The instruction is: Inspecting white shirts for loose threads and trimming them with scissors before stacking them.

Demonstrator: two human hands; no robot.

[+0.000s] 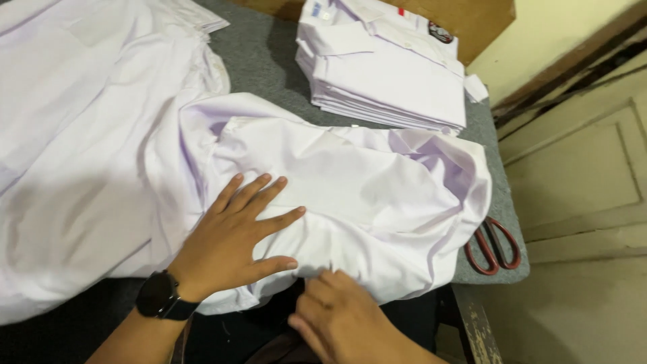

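Observation:
A crumpled white shirt [364,182] lies across the grey table [269,54]. My left hand [232,239] presses flat on the shirt with its fingers spread; a black watch sits on that wrist. At the shirt's near edge, my right hand [337,310] has its fingers curled and pinches the hem of the fabric. More loose white cloth [81,135] spreads over the left of the table.
A neat stack of folded white shirts [387,67] stands at the back of the table. Red-handled scissors [493,246] lie at the table's right front corner, partly under the shirt. A wooden board leans behind the stack. A panelled door stands to the right.

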